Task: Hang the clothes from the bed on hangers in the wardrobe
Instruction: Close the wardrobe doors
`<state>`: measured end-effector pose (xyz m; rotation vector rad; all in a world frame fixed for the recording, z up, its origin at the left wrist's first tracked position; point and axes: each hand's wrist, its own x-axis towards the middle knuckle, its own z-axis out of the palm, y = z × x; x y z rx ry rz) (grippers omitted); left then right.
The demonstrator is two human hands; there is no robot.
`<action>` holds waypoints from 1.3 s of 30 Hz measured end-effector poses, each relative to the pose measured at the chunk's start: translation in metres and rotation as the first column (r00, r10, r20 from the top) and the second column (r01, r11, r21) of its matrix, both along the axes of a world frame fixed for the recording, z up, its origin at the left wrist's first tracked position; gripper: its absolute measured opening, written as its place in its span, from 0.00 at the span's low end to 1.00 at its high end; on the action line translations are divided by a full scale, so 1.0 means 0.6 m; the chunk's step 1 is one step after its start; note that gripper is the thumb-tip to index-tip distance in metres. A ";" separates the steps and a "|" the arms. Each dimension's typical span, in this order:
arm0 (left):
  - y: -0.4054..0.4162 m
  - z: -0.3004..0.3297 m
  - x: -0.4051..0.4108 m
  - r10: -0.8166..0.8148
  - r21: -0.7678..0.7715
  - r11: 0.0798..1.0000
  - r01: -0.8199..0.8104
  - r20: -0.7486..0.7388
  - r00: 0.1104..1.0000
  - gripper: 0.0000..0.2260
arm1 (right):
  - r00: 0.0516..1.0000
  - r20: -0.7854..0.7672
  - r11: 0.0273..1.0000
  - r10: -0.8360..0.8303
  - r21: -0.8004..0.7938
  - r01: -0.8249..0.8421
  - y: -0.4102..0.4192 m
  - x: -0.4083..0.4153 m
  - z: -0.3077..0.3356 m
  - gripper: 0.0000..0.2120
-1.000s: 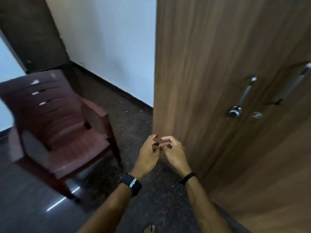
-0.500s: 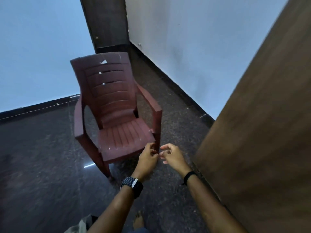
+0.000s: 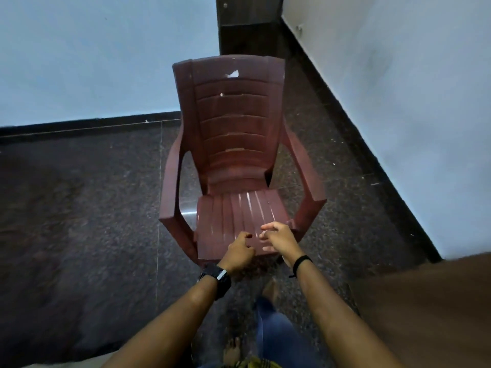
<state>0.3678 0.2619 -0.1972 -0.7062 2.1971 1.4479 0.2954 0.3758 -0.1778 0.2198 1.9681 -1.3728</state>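
head view, looking down. both forearms reach forward and slightly inward, so the two hands meet close together in front of the body, over the front edge of the chair (image 3: 233,166) seat as seen from here.

left hand (image 3: 239,252): back of hand up, wrist straight, fingers curled loosely inward toward the palm. nothing visible in its grip. a dark watch (image 3: 217,277) sits on the left wrist.

right hand (image 3: 279,240): back of hand up and turned a little leftward, fingers bent and partly spread, fingertips (image 3: 263,236) pointing at the left hand. grip holds nothing visible. a thin black band (image 3: 301,261) circles the right wrist.

the two hands are just beside each other, fingertips near; cannot tell whether they touch. some motion blur on both.

chair: reddish-brown plastic, with armrests and a slatted back, standing on the dark speckled floor (image 3: 79,208) in a corner between pale walls (image 3: 93,57). seat bare.

brown wood-grain panel (image 3: 425,309) at lower right edge, heavily blurred; it looks like the wardrobe side, cannot confirm. the clothes, the bed and the hangers lie outside this view.

below the arms: a blue-clad leg (image 3: 276,335) and a bare foot (image 3: 232,351) on the floor.
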 end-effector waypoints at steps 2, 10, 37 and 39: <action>-0.019 -0.025 -0.041 0.024 0.009 1.000 -0.025 0.047 0.999 0.20 | 0.999 0.035 0.999 0.035 0.011 -0.035 -0.017 -0.046 -0.031 0.08; -0.108 -0.107 -0.180 0.032 -0.046 0.999 -0.020 0.289 0.957 0.19 | 0.976 0.131 0.969 0.176 0.149 -0.195 -0.066 -0.241 -0.123 0.07; -0.389 -0.501 -0.302 0.627 -0.136 0.756 -0.640 0.432 0.648 0.42 | 0.952 0.253 0.872 -0.171 0.489 0.026 -0.094 -0.504 -0.529 0.30; -0.393 -0.514 -0.297 0.622 -0.123 0.749 -0.651 0.468 0.628 0.44 | 0.926 0.321 0.890 -0.198 0.454 0.033 -0.089 -0.512 -0.539 0.29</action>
